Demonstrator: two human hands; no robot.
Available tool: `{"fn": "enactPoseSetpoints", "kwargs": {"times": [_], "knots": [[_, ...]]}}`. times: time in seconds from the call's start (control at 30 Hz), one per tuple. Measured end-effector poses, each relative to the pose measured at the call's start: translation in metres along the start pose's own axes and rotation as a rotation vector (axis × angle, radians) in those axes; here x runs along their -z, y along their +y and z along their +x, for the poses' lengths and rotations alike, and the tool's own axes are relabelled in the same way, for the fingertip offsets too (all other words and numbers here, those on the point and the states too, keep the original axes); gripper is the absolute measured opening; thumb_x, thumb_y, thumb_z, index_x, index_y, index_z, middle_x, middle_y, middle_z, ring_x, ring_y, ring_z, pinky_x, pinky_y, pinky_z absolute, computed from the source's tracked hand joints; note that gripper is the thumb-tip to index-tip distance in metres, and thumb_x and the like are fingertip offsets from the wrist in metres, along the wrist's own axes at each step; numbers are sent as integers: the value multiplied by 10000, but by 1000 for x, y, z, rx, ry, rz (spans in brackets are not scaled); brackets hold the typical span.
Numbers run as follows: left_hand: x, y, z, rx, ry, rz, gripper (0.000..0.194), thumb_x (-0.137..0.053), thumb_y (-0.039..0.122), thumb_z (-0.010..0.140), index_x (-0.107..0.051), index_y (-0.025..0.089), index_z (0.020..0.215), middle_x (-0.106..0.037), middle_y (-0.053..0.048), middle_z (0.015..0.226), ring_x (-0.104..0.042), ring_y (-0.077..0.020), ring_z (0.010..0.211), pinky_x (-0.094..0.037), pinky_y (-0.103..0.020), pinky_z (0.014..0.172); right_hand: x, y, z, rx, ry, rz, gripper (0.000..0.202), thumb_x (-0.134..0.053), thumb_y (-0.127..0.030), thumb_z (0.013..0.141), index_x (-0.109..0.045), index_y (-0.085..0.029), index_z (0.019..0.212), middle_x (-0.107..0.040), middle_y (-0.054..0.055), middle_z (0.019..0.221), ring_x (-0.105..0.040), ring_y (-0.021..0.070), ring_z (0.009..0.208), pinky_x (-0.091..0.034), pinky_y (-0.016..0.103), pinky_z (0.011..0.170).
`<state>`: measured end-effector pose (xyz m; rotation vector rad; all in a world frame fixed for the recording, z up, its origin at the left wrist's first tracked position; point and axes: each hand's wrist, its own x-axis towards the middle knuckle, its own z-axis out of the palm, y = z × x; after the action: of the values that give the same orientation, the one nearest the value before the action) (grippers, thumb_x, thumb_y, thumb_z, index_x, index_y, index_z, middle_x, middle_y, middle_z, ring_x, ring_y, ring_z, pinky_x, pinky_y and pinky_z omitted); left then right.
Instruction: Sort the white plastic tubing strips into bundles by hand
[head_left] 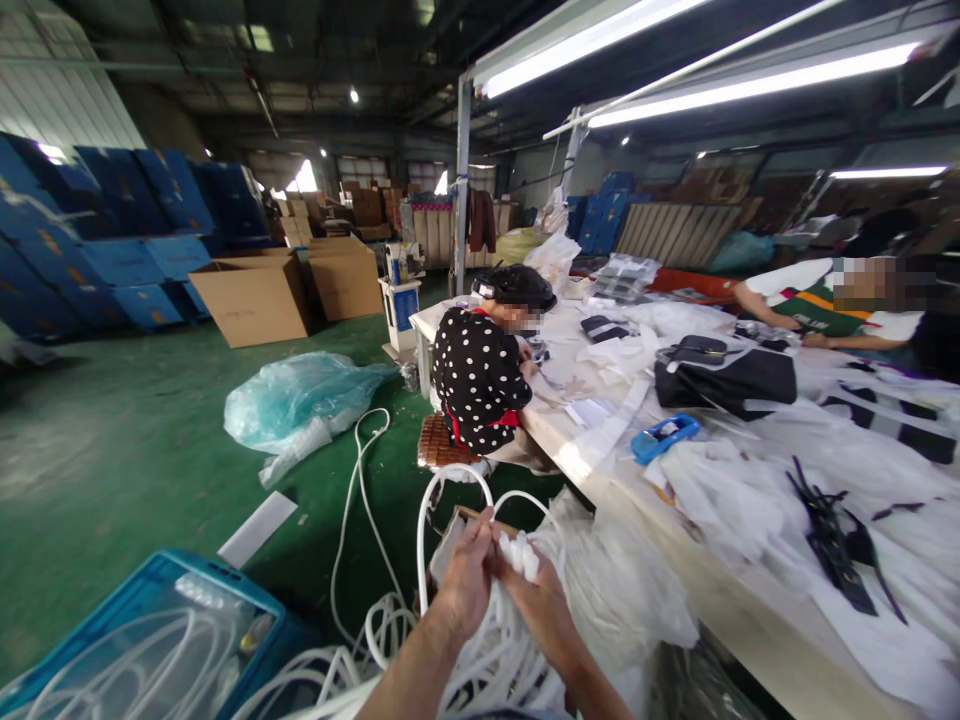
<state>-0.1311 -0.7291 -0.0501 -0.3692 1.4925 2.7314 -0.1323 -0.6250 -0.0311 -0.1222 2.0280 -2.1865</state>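
White flexible tubing (427, 520) rises in a loop to my two hands, which meet low in the middle of the view. My left hand (466, 575) is closed around the tubing near its fingertips. My right hand (536, 590) is wrapped round a bunch of short white pieces (519, 556), its fingers close to the left ones. More tubing lies in loose coils below and beside my hands. Whether the tube and the short pieces are joined is hidden by my fingers.
A blue crate (142, 580) with tubing stands at lower left. A long table (581, 450) with black bags (724, 380) and plastic runs along the right. A person in a dotted top (480, 385) sits ahead; another person leans over the far side. Plastic bags (300, 400) lie on the floor.
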Motion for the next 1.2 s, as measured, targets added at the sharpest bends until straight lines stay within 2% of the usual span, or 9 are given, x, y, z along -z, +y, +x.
{"fn": "enactPoseSetpoints", "kwargs": {"times": [0.1, 0.17, 0.27, 0.4, 0.57, 0.7, 0.93, 1.1, 1.2], "knots": [[2, -2, -2, -9, -33, -158, 347, -787, 482, 731, -686, 227, 944, -680, -19, 889, -629, -197, 877, -491, -347, 936, 2, 6, 0, -19, 5, 4, 452, -920, -521, 637, -796, -220, 950, -803, 79, 935, -727, 329, 941, -561, 448, 942], [7, -2, -3, -2, -62, -156, 466, -736, 588, 758, -676, 232, 1052, -689, -36, 973, -637, -215, 922, -486, -365, 927, 6, 8, 0, -44, 15, 51, 444, -912, -508, 656, -792, -212, 964, -800, 75, 928, -730, 315, 926, -574, 427, 904], [20, 0, -3, 50, -131, 132, 551, -632, 613, 808, -659, 220, 1194, -696, -77, 1076, -622, -263, 1048, -448, -421, 972, 17, 9, 2, -160, 59, 220, 429, -891, -520, 673, -780, -199, 936, -787, 69, 839, -741, 300, 824, -600, 400, 765], [31, -2, -8, 72, -280, 532, 286, -608, 399, 791, -723, 171, 919, -668, -61, 881, -601, -252, 923, -421, -411, 915, 33, 11, 7, -298, 170, 384, 402, -909, -488, 616, -764, -198, 853, -754, 59, 708, -711, 291, 641, -574, 397, 585], [25, -11, -13, -10, -276, 816, 121, -536, 272, 818, -609, 224, 736, -578, -16, 776, -551, -212, 826, -397, -359, 795, 37, 12, 9, -297, 317, 439, 447, -924, -439, 538, -740, -228, 887, -776, 67, 757, -729, 313, 712, -577, 412, 601], [23, -17, -13, -47, -288, 868, 177, -490, 276, 853, -517, 247, 681, -547, -7, 740, -541, -208, 790, -393, -350, 761, 38, 11, 8, -277, 351, 434, 467, -931, -444, 506, -734, -232, 872, -778, 76, 763, -720, 308, 720, -573, 418, 608], [23, -17, -14, -70, -328, 910, 207, -450, 307, 904, -507, 250, 713, -565, -21, 757, -556, -212, 785, -410, -351, 749, 44, 15, 12, -187, 388, 462, 328, -894, -404, 578, -672, -255, 769, -724, 14, 689, -667, 248, 641, -554, 395, 630], [19, -30, -11, -212, -267, 1056, 192, -436, 322, 896, -471, 253, 720, -562, -40, 759, -545, -224, 767, -435, -377, 775, 40, 25, 13, -199, 351, 442, 312, -837, -414, 630, -660, -248, 826, -681, 17, 652, -658, 275, 635, -537, 412, 606], [20, -34, -4, -212, -50, 914, 229, -523, 370, 831, -459, 252, 645, -512, -11, 663, -495, -200, 683, -429, -369, 740, 39, 25, 13, -196, 288, 446, 274, -823, -425, 663, -637, -251, 766, -659, 27, 643, -647, 274, 635, -540, 422, 622]]}}
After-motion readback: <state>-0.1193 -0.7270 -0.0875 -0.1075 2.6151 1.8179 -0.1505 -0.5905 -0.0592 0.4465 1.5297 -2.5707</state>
